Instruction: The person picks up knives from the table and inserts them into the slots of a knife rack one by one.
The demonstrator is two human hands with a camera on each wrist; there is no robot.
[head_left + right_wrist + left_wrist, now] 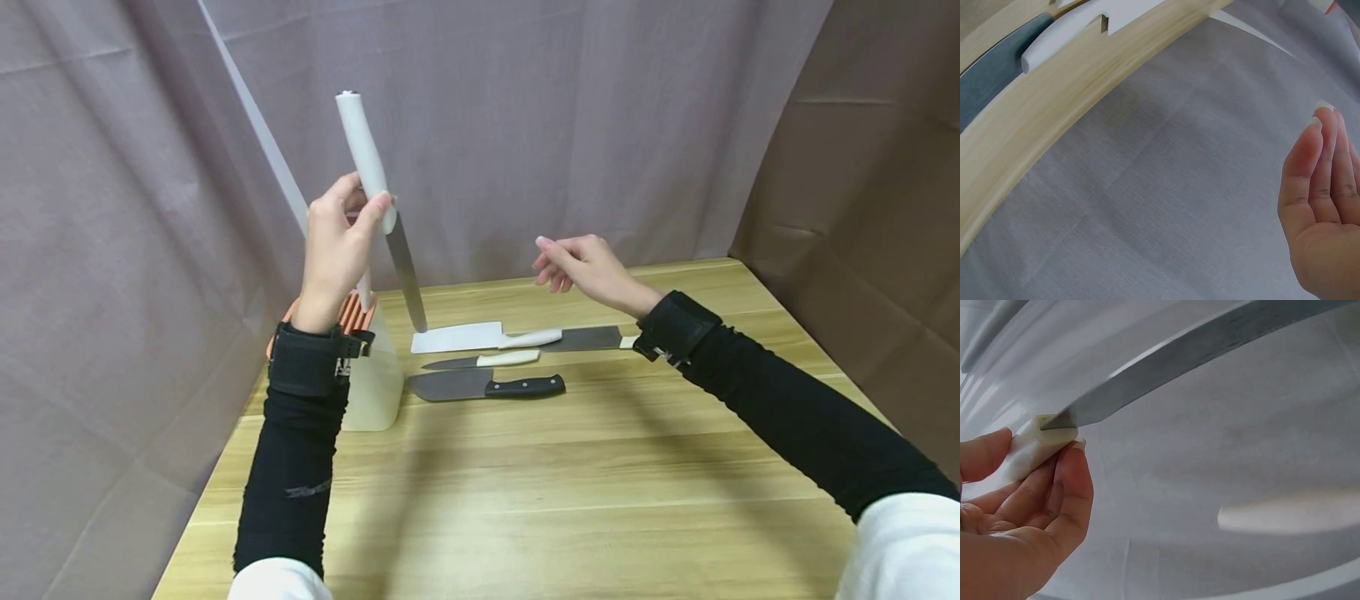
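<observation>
White-handled knife (378, 208) pinched in left hand (333, 250), blade down, right hand (581, 267) apart

Long white-handled steel knife (378, 208) pinched in my left hand (335, 250), held up over table, blade pointing down, slightly tilted.

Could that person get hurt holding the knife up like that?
Maybe. The left hand pinches the knife only at the bottom of its white handle, so that light grip could slip and the blade, pointing down, could drop toward the knife block. The empty right hand hovers close by; reaching across might meet the edge.
</observation>
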